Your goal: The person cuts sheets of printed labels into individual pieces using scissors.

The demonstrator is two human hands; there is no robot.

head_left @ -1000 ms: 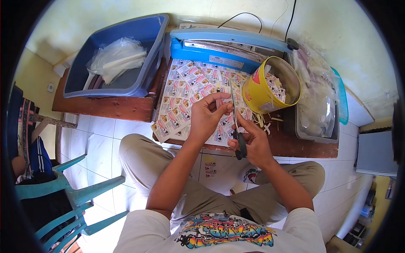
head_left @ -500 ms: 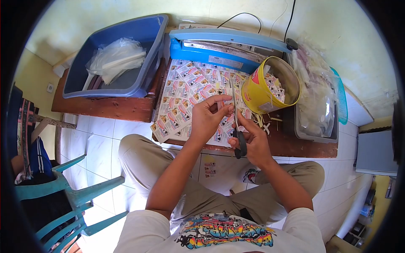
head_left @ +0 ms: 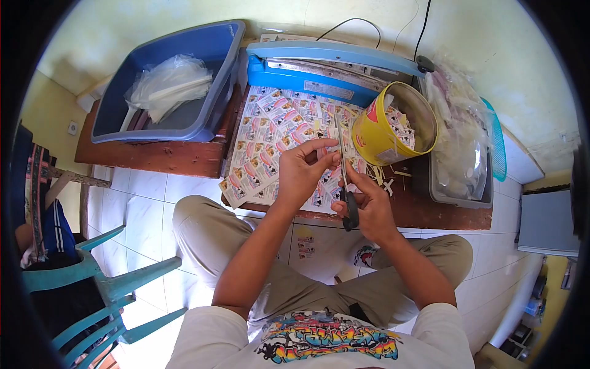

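Observation:
My right hand (head_left: 372,206) grips black-handled scissors (head_left: 351,212), their blades pointing away from me and looking nearly closed. Beside the blades, my left hand (head_left: 299,175) is closed in a pinch, thumb against index finger. Whatever lies between those fingertips is too small to make out. Under both hands, printed label sheets (head_left: 255,163) with small repeated pictures cover the low wooden table. Just right of the scissors, a yellow bucket (head_left: 372,138) lies tilted with its mouth toward the right, holding cut label pieces (head_left: 399,126).
A blue paper cutter (head_left: 326,86) stands behind the sheets. To the left is a blue tub (head_left: 215,117) with plastic bags. A grey bin (head_left: 458,200) of plastic bags sits right. Paper scraps (head_left: 384,181) lie by the bucket. A green chair (head_left: 135,280) stands at left.
Almost nothing differs. Both hands and the scissors stay in nearly the same place.

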